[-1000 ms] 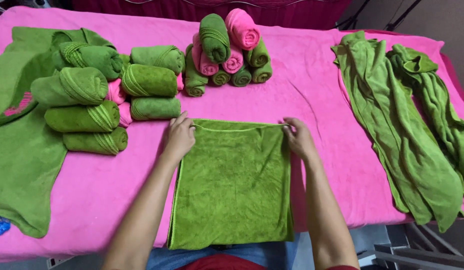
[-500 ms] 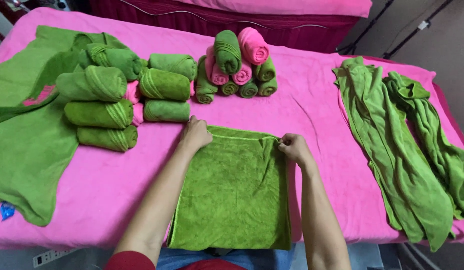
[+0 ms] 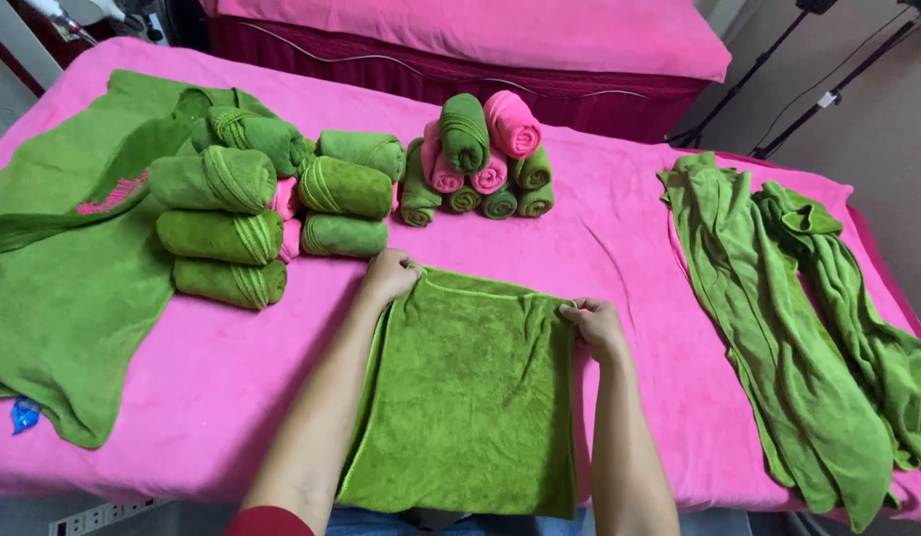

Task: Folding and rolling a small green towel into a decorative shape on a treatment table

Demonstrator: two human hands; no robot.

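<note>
Your left hand (image 3: 389, 276) and right hand (image 3: 592, 324) each pinch shut on a far corner of the green towel (image 3: 470, 397), which looks soft, light and floppy below your grip.

Rolled towels (image 3: 282, 213) block far left; bare pink cover (image 3: 629, 248) right.

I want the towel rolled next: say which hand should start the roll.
Neither alone, I'd judge: the left hand and right hand each pinch a far corner of the folded towel, which lies flat. If one must lead, the left, as its corner already looks slightly lifted.
</note>
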